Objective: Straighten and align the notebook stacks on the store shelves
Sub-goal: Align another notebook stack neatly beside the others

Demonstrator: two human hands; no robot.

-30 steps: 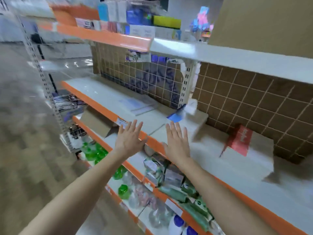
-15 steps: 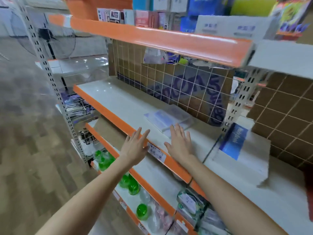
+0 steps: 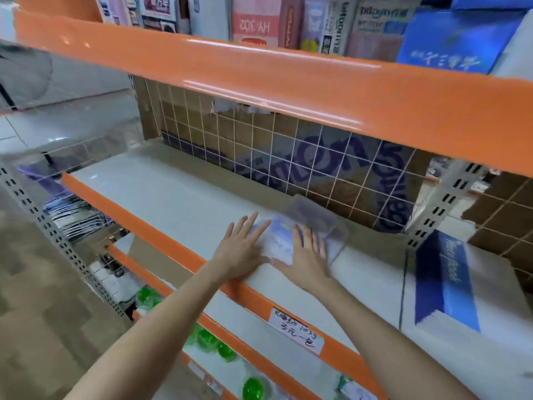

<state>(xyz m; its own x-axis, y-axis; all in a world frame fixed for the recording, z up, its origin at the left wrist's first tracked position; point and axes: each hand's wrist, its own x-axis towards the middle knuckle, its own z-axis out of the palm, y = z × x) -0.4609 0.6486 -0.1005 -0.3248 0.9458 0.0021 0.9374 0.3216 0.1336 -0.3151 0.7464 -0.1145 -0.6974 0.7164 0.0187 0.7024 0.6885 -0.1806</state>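
A small stack of pale blue notebooks in clear plastic wrap (image 3: pixel 278 241) lies flat on the white middle shelf (image 3: pixel 178 203), near the wire back grid. My left hand (image 3: pixel 240 251) lies with straight fingers at the stack's left edge. My right hand (image 3: pixel 307 256) rests flat on top of the stack, fingers spread. A second stack under white wrapping with a blue "Note Book" band (image 3: pixel 445 280) lies to the right on the neighbouring shelf.
An orange-edged upper shelf (image 3: pixel 259 79) hangs close overhead, packed with upright notebooks and booklets (image 3: pixel 331 24). A handwritten price label (image 3: pixel 295 330) sticks to the middle shelf's front lip. Green bottles (image 3: pixel 207 339) fill the lower shelf. A perforated upright (image 3: pixel 441 203) divides the bays.
The view and both hands moved forward and left along the shelf. My hands went from hovering above the shelf lip to resting at and on the wrapped notebook stack.
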